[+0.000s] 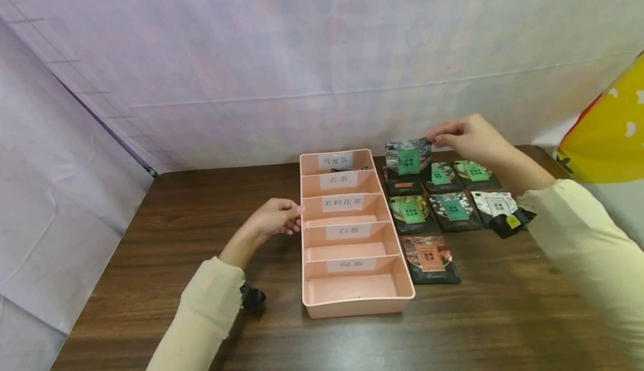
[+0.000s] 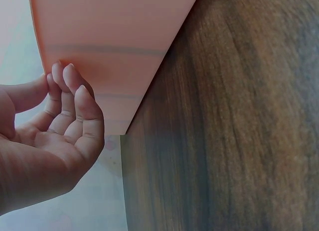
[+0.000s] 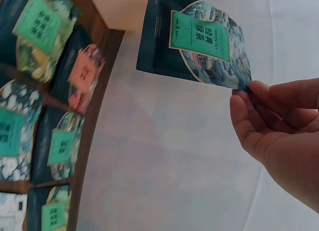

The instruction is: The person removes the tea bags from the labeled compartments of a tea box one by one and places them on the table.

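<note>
Between thumb and fingers, my right hand (image 1: 465,136) pinches one corner of a dark tea sachet (image 1: 409,158). Its green label reads "GREEN TEA" in the right wrist view, where the sachet (image 3: 199,42) hangs in front of the white cloth. In the head view it overlaps the back row of sachets. My left hand (image 1: 275,216) holds the left rim of a pink compartment box (image 1: 358,306), thumb at the edge and fingers curled by the outer wall (image 2: 114,22). Paper labels with Chinese writing mark the compartments. Part of a dark sachet (image 1: 347,169) shows in the farthest one.
Right of the box, several tea sachets lie in rows, among them a red-labelled one (image 1: 431,259) in front and a white one (image 1: 495,203). Pale cloth (image 1: 226,69) hangs behind the wooden table (image 1: 201,203). A yellow patterned thing (image 1: 604,136) is at far right.
</note>
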`<state>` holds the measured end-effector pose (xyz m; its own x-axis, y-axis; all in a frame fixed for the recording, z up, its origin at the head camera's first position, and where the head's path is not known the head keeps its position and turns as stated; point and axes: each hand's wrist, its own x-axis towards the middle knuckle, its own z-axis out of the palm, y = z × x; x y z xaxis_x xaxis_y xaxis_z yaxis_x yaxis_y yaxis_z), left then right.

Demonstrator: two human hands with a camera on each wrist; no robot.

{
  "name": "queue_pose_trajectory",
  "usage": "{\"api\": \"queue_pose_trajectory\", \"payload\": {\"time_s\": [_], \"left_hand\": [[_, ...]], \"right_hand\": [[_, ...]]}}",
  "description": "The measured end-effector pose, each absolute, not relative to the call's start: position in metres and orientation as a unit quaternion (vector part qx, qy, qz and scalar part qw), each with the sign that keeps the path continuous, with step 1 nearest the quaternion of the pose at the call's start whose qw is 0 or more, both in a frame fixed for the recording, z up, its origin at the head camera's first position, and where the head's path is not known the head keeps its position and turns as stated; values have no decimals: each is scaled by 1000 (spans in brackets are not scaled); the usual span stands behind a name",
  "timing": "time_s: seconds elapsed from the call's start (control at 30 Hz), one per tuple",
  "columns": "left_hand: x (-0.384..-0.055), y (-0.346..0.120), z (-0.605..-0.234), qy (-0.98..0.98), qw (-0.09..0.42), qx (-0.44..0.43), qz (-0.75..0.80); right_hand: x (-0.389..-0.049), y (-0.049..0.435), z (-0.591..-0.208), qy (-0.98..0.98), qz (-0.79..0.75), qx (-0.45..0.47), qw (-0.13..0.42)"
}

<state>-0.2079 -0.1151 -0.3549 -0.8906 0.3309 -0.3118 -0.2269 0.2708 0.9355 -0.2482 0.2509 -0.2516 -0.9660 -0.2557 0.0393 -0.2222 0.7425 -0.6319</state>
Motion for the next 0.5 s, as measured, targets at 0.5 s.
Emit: {"api": "queue_pose_trajectory", "payload": {"time_s": [0.5], "left_hand": [[-209,-117,-357,763,233,34,602]], "right_hand": [[-228,293,-273,946,-293,-131,49]]}}
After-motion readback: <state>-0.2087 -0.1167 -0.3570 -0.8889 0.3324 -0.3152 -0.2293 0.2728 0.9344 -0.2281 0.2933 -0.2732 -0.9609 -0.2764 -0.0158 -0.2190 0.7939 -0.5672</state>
